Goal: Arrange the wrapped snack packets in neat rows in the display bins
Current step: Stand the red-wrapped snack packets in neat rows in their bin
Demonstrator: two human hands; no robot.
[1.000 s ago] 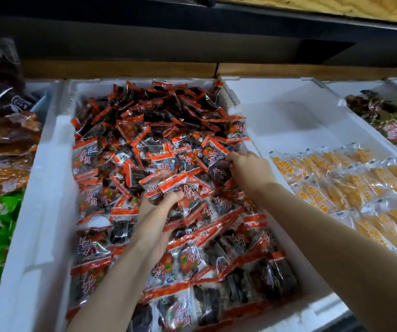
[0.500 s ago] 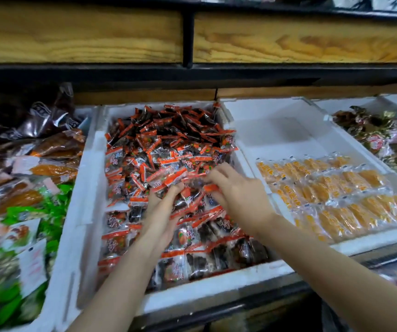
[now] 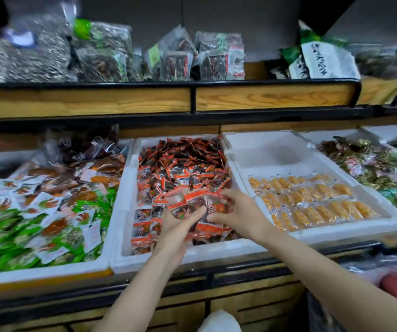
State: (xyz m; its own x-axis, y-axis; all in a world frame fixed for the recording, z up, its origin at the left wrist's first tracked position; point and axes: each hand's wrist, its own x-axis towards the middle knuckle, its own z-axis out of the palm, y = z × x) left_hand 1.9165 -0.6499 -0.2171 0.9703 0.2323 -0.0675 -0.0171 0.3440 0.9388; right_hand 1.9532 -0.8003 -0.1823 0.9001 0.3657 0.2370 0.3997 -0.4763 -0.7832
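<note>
Red snack packets between left hand and right hand

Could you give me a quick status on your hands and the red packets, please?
Left hand and right hand gripping a bunch of red packets. Bunch over the middle bin, near its front. Rest heaped loose behind. Nothing blocking.

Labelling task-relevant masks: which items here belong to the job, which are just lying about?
In the job: red packets, their white foam bin, left hand and right hand gripping a bunch.
Lying about: orange packets, green packets, bags on the upper shelf.
</note>
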